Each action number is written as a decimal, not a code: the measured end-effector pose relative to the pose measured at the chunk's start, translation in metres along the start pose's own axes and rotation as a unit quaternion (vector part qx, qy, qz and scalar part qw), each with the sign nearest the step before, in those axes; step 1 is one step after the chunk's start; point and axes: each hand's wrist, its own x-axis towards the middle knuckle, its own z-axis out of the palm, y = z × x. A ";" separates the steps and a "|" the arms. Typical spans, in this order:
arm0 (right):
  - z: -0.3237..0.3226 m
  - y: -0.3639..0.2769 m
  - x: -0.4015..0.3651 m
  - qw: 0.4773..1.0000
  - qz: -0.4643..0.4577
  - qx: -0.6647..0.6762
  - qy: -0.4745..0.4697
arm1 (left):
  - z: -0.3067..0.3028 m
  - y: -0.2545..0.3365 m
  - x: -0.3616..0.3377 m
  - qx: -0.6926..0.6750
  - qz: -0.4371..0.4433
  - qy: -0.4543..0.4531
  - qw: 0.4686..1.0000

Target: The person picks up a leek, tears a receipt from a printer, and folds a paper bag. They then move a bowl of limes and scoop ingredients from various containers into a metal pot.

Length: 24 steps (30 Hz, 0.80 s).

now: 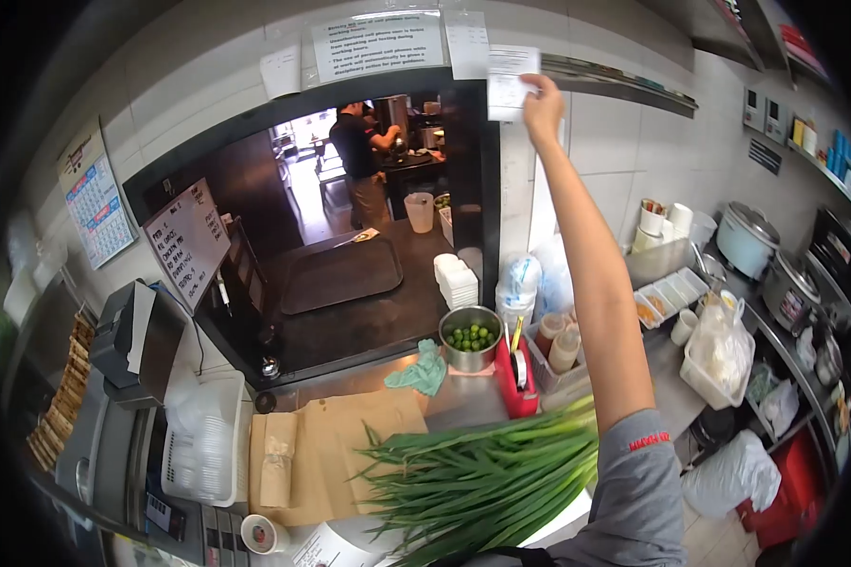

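My right hand (542, 106) is raised at the top, its fingers closed on a small white paper slip (512, 85) that lies against the wall above the pass-through window. Beside the slip hang other white sheets (467, 45). My left hand is not in view. Below my outstretched right arm lies a large bunch of green onions (501, 468) on the counter. Brown paper (350, 435) with a rolled brown bundle (277, 458) is to its left. A metal bowl of green limes (471, 337) stands behind the green onions, next to a red tape dispenser (516, 378).
In the window are a dark tray (342, 275) and stacked white containers (457, 282); beyond stands a person (357, 156). A green cloth (419, 370) lies near the bowl. A white basket (208, 439) of plastic lids is left. Bagged items (720, 345) and cookers (747, 231) stand right.
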 end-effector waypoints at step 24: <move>0.005 -0.112 -0.098 0.829 0.148 0.387 -0.375 | 0.057 0.036 -0.053 -0.082 0.042 0.026 0.995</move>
